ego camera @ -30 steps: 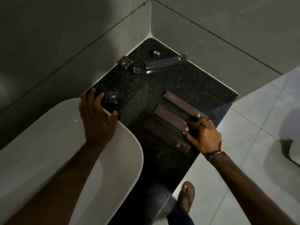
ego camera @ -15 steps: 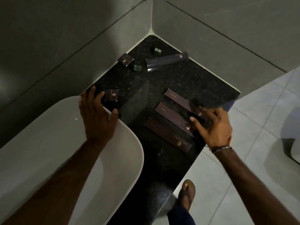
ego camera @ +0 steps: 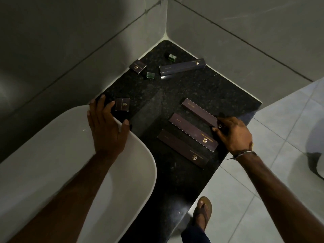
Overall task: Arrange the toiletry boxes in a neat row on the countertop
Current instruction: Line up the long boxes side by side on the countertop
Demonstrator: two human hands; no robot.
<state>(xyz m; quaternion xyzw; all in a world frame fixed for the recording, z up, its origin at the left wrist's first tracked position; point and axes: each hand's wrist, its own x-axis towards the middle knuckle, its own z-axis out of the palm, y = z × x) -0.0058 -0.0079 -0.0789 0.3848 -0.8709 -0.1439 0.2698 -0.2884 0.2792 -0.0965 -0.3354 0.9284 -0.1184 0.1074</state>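
Three long dark toiletry boxes lie flat and roughly parallel near the counter's front right edge, each slanted toward that edge: the nearest long box with a gold logo at its near end, the middle long box just beside it and marked "Comb", and the farthest long box set slightly apart from the middle one. The right hand rests at the counter's right edge with its fingertips closed on the near end of the farthest long box, thumb on one side and fingers on the other; a cord bracelet circles that wrist. A fourth long box lies along the back wall near the counter's rear corner, well apart from the three. A small square box sits against the left wall edge, and another small square box lies farther forward on the left, just beside the left hand. That hand lies spread and flat, fingers apart, across the rim of the white basin and onto the black speckled countertop, gripping nothing; whether a fingertip touches the small box cannot be told. Two small green-tinted items, one near the rear corner and one beside the small box by the wall, are too small to identify. The basin's bowl shows nothing inside it. A sandalled foot stands on the pale floor tiles below the counter's front edge.
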